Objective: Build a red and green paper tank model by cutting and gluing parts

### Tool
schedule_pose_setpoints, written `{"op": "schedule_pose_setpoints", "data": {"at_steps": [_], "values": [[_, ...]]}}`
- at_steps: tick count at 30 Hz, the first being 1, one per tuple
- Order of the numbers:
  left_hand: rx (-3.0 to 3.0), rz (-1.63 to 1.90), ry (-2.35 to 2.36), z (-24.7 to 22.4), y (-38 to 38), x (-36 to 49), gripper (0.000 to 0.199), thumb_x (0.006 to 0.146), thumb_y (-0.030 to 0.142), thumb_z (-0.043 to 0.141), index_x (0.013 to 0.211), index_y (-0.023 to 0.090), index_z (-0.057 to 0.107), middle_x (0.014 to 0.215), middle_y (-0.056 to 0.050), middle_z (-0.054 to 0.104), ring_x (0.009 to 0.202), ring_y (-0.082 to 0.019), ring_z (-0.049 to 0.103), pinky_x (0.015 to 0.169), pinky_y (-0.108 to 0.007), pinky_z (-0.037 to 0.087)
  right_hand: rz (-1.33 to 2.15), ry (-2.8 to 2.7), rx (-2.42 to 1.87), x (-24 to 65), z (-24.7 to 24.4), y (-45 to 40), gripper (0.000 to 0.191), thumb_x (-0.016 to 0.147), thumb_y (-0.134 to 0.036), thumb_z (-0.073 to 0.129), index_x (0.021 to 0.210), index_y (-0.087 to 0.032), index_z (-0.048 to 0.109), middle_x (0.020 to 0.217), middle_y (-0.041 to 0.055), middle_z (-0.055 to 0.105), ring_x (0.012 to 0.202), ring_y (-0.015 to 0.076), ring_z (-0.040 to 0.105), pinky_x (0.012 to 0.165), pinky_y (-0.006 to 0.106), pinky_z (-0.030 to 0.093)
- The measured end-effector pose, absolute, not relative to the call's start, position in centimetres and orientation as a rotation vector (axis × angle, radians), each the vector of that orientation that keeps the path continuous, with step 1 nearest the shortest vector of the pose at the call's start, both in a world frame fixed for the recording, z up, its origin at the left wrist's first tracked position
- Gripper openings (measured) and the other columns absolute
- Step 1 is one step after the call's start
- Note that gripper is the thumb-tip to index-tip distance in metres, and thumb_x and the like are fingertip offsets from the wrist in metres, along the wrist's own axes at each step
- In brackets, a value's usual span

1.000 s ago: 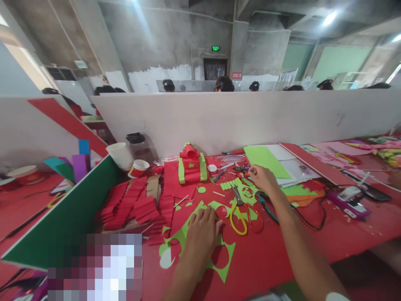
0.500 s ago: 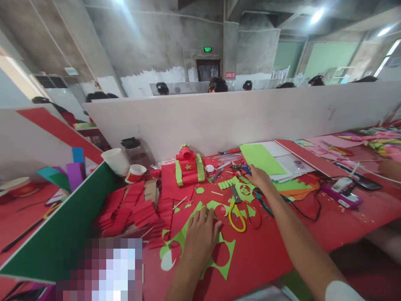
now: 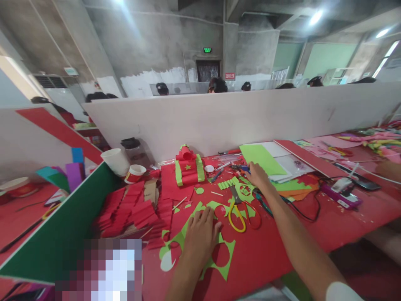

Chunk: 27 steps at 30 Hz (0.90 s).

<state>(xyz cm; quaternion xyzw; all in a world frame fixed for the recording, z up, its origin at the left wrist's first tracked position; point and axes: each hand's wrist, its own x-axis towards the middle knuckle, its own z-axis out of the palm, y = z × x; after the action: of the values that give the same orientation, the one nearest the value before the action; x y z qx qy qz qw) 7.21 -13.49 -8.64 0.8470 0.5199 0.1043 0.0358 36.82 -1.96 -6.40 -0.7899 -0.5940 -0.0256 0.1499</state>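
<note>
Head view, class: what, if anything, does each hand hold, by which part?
The right hand is at the blue handle of a tool; whether its grip is closed cannot be told. The left hand rests on green paper, not visibly gripping.

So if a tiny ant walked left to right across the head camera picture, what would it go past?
Purple piece, small red-and-white cup, the person's left hand, yellow scissor handle, the person's right hand, purple power strip.
</note>
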Motion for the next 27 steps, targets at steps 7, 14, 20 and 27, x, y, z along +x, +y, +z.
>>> {"op": "schedule_pose_setpoints", "data": {"at_steps": [7, 14, 20, 27], "values": [[2.592, 0.347, 1.568, -8.2, -13.5, 7.2, 0.040, 0.097, 0.041, 0.039, 0.130, 0.023, 0.054, 0.141, -0.006, 0.053, 0.122, -0.030, 0.049, 0.101, -0.049, 0.041, -0.292, -2.527, -1.545, 29.2, -4.2, 0.9, 0.025, 0.088, -0.012, 0.054, 0.109, -0.018, 0.065, 0.107, 0.0116, 0.067, 0.103, 0.0250, 0.059, 0.088, 0.033, 0.041], [2.561, 0.335, 1.547, -8.2, -13.4, 7.1, 0.038, 0.098, 0.041, 0.038, 0.126, 0.022, 0.056, 0.139, -0.008, 0.054, 0.122, -0.030, 0.049, 0.100, -0.049, 0.041, -0.312, -2.781, -1.334, 25.8, -5.9, 4.1, 0.022, 0.082, -0.005, 0.059, 0.096, -0.018, 0.069, 0.105, 0.0106, 0.069, 0.102, 0.0248, 0.060, 0.087, 0.032, 0.041], [2.538, 0.281, 1.512, -7.9, -13.4, 6.9, 0.044, 0.098, 0.042, 0.034, 0.133, 0.020, 0.051, 0.145, -0.008, 0.049, 0.127, -0.031, 0.045, 0.104, -0.049, 0.037, -0.079, -2.702, -1.174, 26.6, -5.0, 3.9, 0.024, 0.090, -0.011, 0.052, 0.112, -0.020, 0.057, 0.103, 0.0073, 0.067, 0.096, 0.0203, 0.059, 0.081, 0.030, 0.040], [2.536, 0.101, 1.423, -6.0, -12.7, 6.6, 0.044, 0.095, 0.041, 0.040, 0.132, 0.019, 0.051, 0.143, -0.010, 0.050, 0.127, -0.031, 0.046, 0.103, -0.046, 0.039, 0.435, -2.101, -1.240, 24.8, -5.2, 1.6, 0.019, 0.099, -0.033, 0.036, 0.093, -0.021, 0.049, 0.078, 0.0007, 0.057, 0.069, 0.0163, 0.053, 0.064, 0.027, 0.037]]}}
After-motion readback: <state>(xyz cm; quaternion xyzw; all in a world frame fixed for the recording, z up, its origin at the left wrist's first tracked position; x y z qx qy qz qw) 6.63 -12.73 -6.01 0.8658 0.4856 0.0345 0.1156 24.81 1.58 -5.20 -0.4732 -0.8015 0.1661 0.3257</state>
